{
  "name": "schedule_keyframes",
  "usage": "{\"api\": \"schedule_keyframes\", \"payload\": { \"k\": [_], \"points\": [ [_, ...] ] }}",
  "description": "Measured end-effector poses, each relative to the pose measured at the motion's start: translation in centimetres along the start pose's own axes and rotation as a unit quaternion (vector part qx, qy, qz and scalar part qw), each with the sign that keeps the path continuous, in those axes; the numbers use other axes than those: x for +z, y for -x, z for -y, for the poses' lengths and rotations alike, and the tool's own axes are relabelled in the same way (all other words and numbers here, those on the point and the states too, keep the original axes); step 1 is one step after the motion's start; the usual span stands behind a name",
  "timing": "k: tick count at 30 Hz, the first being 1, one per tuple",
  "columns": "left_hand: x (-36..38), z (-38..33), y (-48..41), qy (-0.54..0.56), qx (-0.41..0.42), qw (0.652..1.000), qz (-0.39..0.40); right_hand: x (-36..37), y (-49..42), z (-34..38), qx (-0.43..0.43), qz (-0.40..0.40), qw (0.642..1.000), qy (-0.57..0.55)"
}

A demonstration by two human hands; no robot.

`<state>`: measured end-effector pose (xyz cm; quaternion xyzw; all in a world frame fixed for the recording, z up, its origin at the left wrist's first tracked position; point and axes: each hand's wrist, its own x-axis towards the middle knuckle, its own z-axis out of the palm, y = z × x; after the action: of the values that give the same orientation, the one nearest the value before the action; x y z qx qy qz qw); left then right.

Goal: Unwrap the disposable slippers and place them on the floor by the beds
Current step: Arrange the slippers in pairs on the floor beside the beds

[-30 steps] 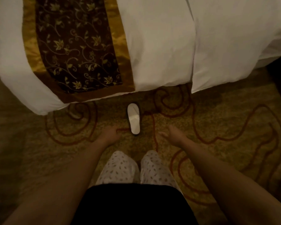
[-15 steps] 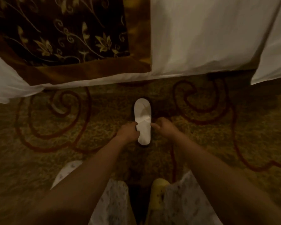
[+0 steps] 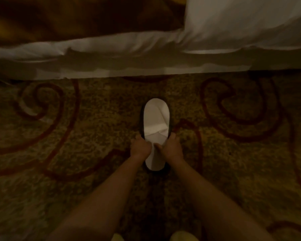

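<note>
A white disposable slipper (image 3: 156, 119) lies flat on the patterned carpet (image 3: 94, 136), its toe pointing toward the bed. My left hand (image 3: 139, 147) grips its left side near the middle, fingers curled on the edge. On the other side, my right hand (image 3: 171, 146) holds the right edge, with the thumb over the white fabric. The heel end shows between my wrists. Only one slipper shape is visible; whether a second lies under it I cannot tell.
The white bed skirt and duvet (image 3: 146, 49) hang just beyond the slipper, with a dark gold bed runner (image 3: 68, 16) at the upper left. Carpet with red swirls spreads to both sides. Yellow footwear tips (image 3: 182, 238) show at the bottom edge.
The view has dropped closer to the floor. My hands went from hovering apart to closing on both sides of the slipper, which stays in place on the carpet.
</note>
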<state>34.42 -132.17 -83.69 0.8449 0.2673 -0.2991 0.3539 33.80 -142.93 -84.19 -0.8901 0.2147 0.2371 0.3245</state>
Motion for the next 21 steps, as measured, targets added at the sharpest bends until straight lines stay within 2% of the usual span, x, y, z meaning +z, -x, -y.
{"api": "schedule_keyframes", "payload": {
  "k": [5, 13, 18, 21],
  "points": [
    [0.6, 0.3, -1.3, 0.100, -0.022, 0.994, -0.031, 0.5, -0.1, -1.0, -0.022, -0.026, 0.998, -0.061],
    [-0.2, 0.3, -1.6, 0.282, -0.066, 0.957, 0.011, -0.1, -0.1, -1.4, -0.038, -0.039, 0.981, -0.188],
    [-0.6, 1.1, -2.7, 0.290, -0.068, 0.955, 0.010, -1.0, -1.4, -1.3, -0.044, -0.069, 0.972, -0.220],
    [-0.9, 1.5, -3.1, 0.284, -0.074, 0.956, -0.019, -2.0, -2.3, -2.0, -0.025, -0.121, 0.973, -0.197]
  ]
}}
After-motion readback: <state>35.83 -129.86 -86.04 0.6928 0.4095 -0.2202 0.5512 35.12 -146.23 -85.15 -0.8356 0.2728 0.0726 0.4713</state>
